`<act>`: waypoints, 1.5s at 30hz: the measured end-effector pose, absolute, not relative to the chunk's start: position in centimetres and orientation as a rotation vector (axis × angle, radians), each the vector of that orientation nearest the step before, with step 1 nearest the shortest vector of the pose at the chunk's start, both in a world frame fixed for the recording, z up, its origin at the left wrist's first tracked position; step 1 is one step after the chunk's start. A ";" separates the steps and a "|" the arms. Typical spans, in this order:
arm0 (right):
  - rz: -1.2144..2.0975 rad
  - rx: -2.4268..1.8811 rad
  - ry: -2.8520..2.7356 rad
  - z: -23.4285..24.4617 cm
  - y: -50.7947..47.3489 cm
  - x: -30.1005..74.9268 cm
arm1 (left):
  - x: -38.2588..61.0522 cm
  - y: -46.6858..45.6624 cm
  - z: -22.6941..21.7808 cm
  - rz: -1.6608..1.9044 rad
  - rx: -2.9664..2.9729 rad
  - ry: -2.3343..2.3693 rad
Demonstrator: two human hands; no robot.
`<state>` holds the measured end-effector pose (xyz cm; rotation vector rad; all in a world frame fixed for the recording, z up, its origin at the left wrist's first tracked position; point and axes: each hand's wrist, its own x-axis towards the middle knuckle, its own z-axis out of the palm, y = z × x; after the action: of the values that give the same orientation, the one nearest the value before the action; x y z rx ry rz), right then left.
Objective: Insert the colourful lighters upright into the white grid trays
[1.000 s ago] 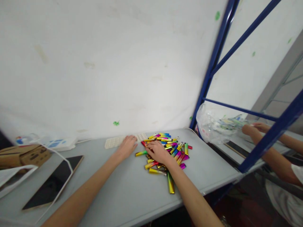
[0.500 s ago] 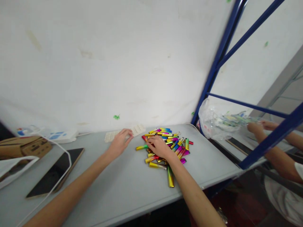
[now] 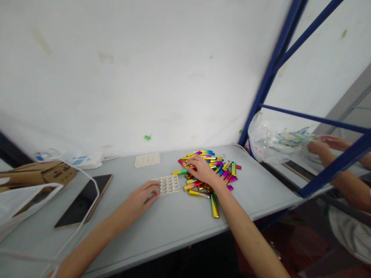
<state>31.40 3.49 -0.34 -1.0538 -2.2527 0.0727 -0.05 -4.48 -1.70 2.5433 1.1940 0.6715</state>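
A pale tray with rows of round holes [image 3: 169, 184] lies on the table in front of me. My left hand [image 3: 146, 195] grips its left end, fingers curled over the edge. To the right is a loose pile of shiny, many-coloured lighters [image 3: 215, 206], as they appear to be, in yellow, red, green, blue and purple. My right hand [image 3: 201, 170] rests on the pile's left side with bent fingers drawn together. Whatever is under its fingertips is hidden. A second pale tray [image 3: 147, 160] lies flat by the wall.
On the left are a dark flat panel [image 3: 84, 200], a white cable [image 3: 95, 191], a cardboard box [image 3: 58, 174] and a white bag [image 3: 29, 202]. A blue metal frame [image 3: 262, 87] stands at the right. Beyond it, another person's hands [image 3: 321, 146] hold a clear plastic bag [image 3: 268, 143].
My left hand has brought one pale tray away from the wall, nearer to me, and it now lies flat beside the pile. My right hand stays at the pile. The view has shifted slightly.
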 end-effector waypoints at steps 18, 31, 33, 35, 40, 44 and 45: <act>0.020 -1.377 -2.190 -0.7 3.6 28.5 | 4.2 1.7 2.0 0.359 2.557 1.008; 0.555 -1.090 -1.806 0.5 4.7 28.7 | 0.5 1.6 0.5 0.698 2.547 1.173; 0.799 -0.977 -1.631 1.5 5.1 29.0 | 0.0 2.0 -0.4 0.703 2.520 1.216; 1.011 -0.881 -1.503 2.6 5.3 29.0 | -0.2 2.2 -1.2 0.704 2.501 1.234; 1.284 -0.763 -1.391 4.2 5.2 27.8 | 0.1 2.0 -2.1 0.700 2.460 1.219; 1.442 -0.765 -1.371 3.5 4.1 26.8 | 0.1 1.6 -2.0 0.711 2.420 1.207; 1.484 -0.798 -1.358 3.2 3.7 26.6 | 0.1 1.5 -2.0 0.714 2.409 1.207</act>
<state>26.62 3.72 3.16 -0.7981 -1.3577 1.4836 0.15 1.50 -2.01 2.4091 1.2074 0.7136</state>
